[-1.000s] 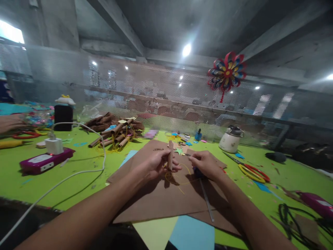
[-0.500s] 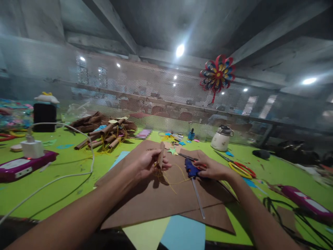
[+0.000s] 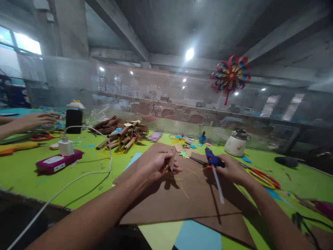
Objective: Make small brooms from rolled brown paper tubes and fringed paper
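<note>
My left hand (image 3: 162, 164) pinches a small brown paper roll (image 3: 172, 159), with yellow string (image 3: 183, 185) trailing from it. In my right hand (image 3: 231, 168) is a blue glue gun (image 3: 212, 158), its clear glue stick (image 3: 218, 185) jutting out toward me. The gun is held above the brown cardboard sheet (image 3: 166, 205), which lies under both hands. Just left of the gun, scissors with a dark blade (image 3: 199, 160) rest on the cardboard. A pale green paper star (image 3: 182, 153) sits beyond my left hand.
A pile of brown paper rolls (image 3: 127, 139) with yellow string lies at the back left. A purple power strip (image 3: 61, 162) holds a white charger. Red-and-yellow scissors (image 3: 262, 178) and a white jug (image 3: 236, 143) stand right. Another person's hand (image 3: 39, 120) reaches in at the far left.
My right hand has lifted the glue gun off the cardboard. The view has swung left, bringing another person's hand into sight. My left hand keeps hold of the roll.
</note>
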